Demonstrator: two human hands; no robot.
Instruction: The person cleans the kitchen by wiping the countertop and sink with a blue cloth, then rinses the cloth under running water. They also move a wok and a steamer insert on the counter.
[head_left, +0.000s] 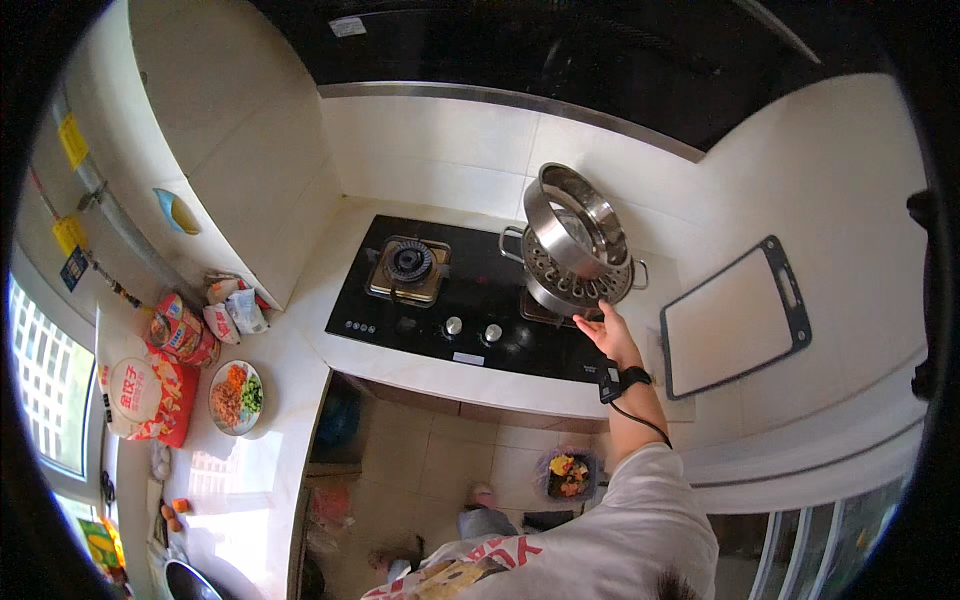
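Observation:
My right hand (604, 334) is raised at the front of a stainless steel steamer pot (551, 295) on the right side of the black gas hob (420, 327). Its thumb and fingers are spread close to the pot's lower front; whether they touch it I cannot tell. Inside the pot lies a perforated steamer plate (551, 274), and a deep steel ring or steamer tier (553, 229) stands tilted on top. My left hand is out of view. The left burner (409, 260) carries no pot.
A cutting board (735, 322) leans on the right wall. On the left counter stand a plate of chopped food (237, 427), a red tin (180, 330), a red and white package (139, 394) and small bags (240, 311). A bin (568, 487) stands on the floor.

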